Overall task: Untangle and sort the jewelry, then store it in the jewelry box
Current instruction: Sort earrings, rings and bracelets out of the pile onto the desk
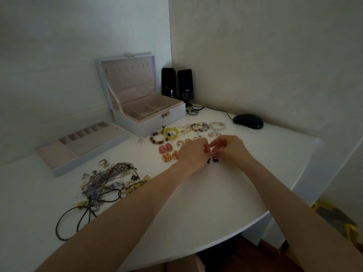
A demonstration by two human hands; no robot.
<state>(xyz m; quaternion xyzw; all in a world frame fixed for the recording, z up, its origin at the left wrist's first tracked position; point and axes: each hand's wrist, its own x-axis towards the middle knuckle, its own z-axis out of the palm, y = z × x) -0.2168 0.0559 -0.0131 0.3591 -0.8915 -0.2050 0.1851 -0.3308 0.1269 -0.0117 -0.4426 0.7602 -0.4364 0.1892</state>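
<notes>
Both hands — left hand (193, 152), right hand (230, 149) — pinch a tiny, dark, bead-like jewelry piece (213, 159) between them.

Dim, flat indoor light, greenish cast, soft grainy detail, wide-angle bending at edges, faint shadows

White table (216, 193) in dim, pale-walled corner (170, 46).
</notes>
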